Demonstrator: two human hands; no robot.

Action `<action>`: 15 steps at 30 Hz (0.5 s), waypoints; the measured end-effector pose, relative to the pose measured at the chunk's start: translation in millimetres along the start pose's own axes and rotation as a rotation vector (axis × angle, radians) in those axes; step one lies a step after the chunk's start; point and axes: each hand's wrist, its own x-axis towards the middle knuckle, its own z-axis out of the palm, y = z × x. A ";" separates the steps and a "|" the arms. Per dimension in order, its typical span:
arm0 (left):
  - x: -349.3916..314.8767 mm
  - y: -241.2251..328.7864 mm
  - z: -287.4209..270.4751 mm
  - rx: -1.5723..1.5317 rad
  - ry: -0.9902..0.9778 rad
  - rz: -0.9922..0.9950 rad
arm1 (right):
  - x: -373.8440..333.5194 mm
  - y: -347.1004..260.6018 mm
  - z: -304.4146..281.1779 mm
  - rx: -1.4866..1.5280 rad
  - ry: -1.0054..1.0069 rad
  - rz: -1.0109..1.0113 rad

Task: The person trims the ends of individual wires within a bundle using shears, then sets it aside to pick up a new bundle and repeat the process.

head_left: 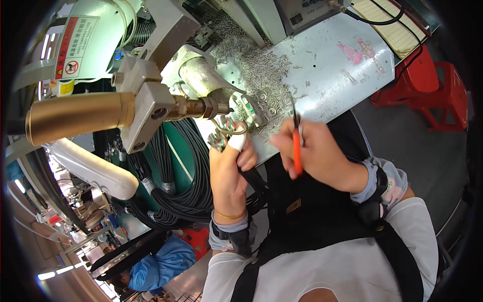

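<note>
My left hand (230,173), with a white wrap (238,139) on one finger, is closed around a black cable (254,180). Thin coloured wires (232,126) show at its fingertips, just under the tip of a gold-coloured soldering iron (83,117) held in a metal clamp (146,100). To its right, my right hand (324,153), slightly blurred, is closed on an orange-handled tool (297,153) with a slim dark tip pointing away from me. Whether it is pliers or tweezers I cannot tell. Beyond both hands lies a small metal fixture (251,108) with a green-and-white part in it.
Many small silver metal pieces (256,65) are heaped on the pale metal worktop (327,75). Coiled black cables (188,176) lie at left, beneath a white tube (93,168). Red stools (432,85) stand at right. A person in blue (163,261) sits lower left.
</note>
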 end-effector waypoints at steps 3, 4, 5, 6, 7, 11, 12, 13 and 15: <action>13.4 0.9 3.1 0.014 -0.003 0.032 | 24.1 -9.2 -3.7 -0.100 0.203 -0.153; 15.6 0.7 3.6 0.026 0.003 0.030 | 34.8 -9.7 -7.5 -0.200 0.186 -0.204; 17.3 0.6 3.9 0.038 0.009 0.029 | 44.3 -9.6 -10.6 -0.299 0.167 -0.255; 18.8 0.6 4.0 0.049 0.016 0.028 | 49.2 -9.8 -11.7 -0.399 0.146 -0.306; 20.1 1.0 3.6 0.051 0.018 0.027 | 50.8 -11.8 -11.4 -0.396 0.145 -0.305; 21.0 5.0 -0.9 0.089 0.008 0.013 | 52.7 -18.8 -9.4 -0.309 0.087 -0.181; 21.3 7.0 -1.3 0.094 -0.004 0.000 | 52.9 -16.7 -8.7 -0.362 0.121 -0.232; 21.5 8.6 -1.5 0.099 -0.016 -0.013 | 53.0 -14.4 -7.8 -0.416 0.155 -0.283; 21.1 9.4 -1.0 0.104 -0.028 -0.027 | 52.6 -13.0 -6.8 -0.470 0.189 -0.333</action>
